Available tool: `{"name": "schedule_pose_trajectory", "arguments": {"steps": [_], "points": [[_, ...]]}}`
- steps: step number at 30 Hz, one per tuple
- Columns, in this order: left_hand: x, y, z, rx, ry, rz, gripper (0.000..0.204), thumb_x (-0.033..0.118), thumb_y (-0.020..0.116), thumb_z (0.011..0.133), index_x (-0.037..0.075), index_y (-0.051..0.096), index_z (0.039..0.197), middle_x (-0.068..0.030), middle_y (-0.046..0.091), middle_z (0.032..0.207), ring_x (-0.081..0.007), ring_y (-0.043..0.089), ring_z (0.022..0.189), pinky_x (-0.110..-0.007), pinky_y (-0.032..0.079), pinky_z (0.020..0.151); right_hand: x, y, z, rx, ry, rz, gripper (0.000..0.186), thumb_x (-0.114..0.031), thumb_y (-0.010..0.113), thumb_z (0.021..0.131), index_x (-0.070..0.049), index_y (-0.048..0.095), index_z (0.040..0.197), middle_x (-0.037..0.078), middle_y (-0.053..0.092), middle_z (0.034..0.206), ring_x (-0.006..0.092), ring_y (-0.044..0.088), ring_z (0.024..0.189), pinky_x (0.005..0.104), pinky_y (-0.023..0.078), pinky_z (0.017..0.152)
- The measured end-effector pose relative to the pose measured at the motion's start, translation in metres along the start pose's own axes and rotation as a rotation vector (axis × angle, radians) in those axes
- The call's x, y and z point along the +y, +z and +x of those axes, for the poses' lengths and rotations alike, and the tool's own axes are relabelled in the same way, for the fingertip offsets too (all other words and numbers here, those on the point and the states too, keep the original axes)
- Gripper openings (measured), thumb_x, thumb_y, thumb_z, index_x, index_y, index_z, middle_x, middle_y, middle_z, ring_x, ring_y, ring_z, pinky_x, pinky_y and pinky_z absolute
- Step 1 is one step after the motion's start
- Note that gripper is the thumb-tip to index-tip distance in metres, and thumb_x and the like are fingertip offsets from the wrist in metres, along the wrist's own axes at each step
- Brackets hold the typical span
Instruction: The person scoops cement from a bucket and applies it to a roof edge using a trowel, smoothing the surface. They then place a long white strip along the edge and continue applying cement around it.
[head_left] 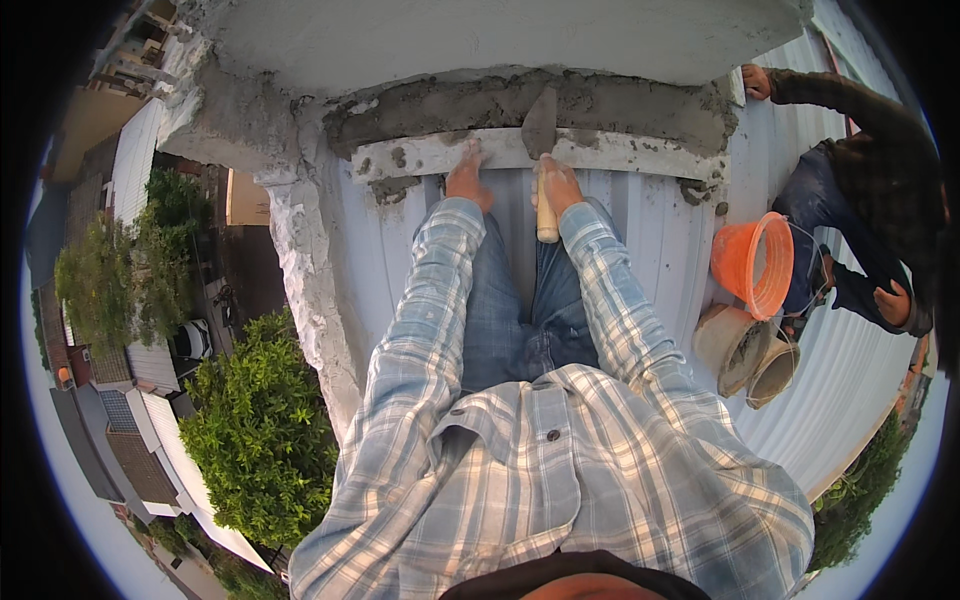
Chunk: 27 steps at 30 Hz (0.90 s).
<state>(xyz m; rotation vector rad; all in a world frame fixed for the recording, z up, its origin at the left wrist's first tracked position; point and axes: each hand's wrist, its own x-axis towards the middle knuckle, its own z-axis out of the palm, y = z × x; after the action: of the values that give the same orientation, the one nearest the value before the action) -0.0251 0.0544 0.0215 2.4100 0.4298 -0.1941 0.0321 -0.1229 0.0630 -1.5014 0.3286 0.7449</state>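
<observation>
A long, pale straight board [640, 153], spattered with mortar, lies along the near side of a strip of wet grey mortar [640, 108] at the foot of the wall. My left hand [467, 180] grips the board's near edge left of the middle, its thumb on top and other fingers mostly hidden. In my right hand [562, 185], closed around its wooden handle, is a pointing trowel [541, 122]. The trowel's mortar-smeared blade points away from me, over the board and onto the mortar. My right hand sits close against the board's near edge.
A grey plastered slab [480, 40] stands ahead. Rough masonry [310, 260] edges a drop on the left, with trees below. On the corrugated metal roof [650, 240] at right are an orange bucket [735, 262], mortar-caked buckets [720, 345] and another person [870, 190].
</observation>
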Motion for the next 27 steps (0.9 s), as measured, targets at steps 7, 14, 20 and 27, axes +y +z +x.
{"name": "schedule_pose_trajectory", "arguments": {"steps": [7, 14, 20, 27], "points": [[-0.006, -0.004, 0.0, -0.05, 0.004, -0.054, 0.065, -0.01, 0.054, 0.075, 0.015, 0.056, 0.136, -0.0119, 0.022, 0.162, -0.03, 0.032, 0.144, -0.038, 0.033, 0.116, -0.018, 0.02, -0.003, -0.106, 0.016, -0.217, 0.039, -0.041, 0.047, 0.098, -0.004, 0.059, 0.099, 0.007, 0.057, 0.071, 0.018, 0.057, 0.053, 0.0348, 0.048, 0.052], [-0.011, 0.007, 0.006, -0.014, 0.053, -0.073, 0.06, -0.01, 0.051, 0.079, 0.016, 0.059, 0.133, -0.0122, 0.022, 0.162, -0.0293, 0.028, 0.147, -0.04, 0.03, 0.118, -0.045, 0.02, 0.02, -0.02, -0.283, -1.18, 0.051, -0.046, 0.042, 0.099, -0.003, 0.059, 0.121, 0.02, 0.07, 0.102, 0.0345, 0.07, 0.081, 0.0466, 0.053, 0.084], [-0.021, 0.016, 0.008, 0.012, 0.064, -0.129, 0.054, -0.005, 0.051, 0.086, 0.018, 0.058, 0.134, -0.0102, 0.019, 0.163, -0.0256, 0.022, 0.15, -0.039, 0.026, 0.12, -0.042, -0.134, 0.033, 0.517, -0.367, -1.492, 0.048, -0.044, 0.044, 0.099, -0.004, 0.059, 0.12, 0.02, 0.07, 0.096, 0.0338, 0.071, 0.087, 0.0435, 0.055, 0.08], [-0.008, 0.001, 0.003, -0.048, -0.009, -0.168, 0.051, -0.005, 0.052, 0.09, 0.015, 0.056, 0.136, -0.0097, 0.021, 0.163, -0.0283, 0.024, 0.149, -0.037, 0.028, 0.12, -0.02, -0.061, 0.018, 0.115, -0.009, -0.13, 0.039, -0.041, 0.051, 0.095, -0.003, 0.059, 0.101, 0.007, 0.056, 0.067, 0.0203, 0.055, 0.05, 0.036, 0.048, 0.048]]}}
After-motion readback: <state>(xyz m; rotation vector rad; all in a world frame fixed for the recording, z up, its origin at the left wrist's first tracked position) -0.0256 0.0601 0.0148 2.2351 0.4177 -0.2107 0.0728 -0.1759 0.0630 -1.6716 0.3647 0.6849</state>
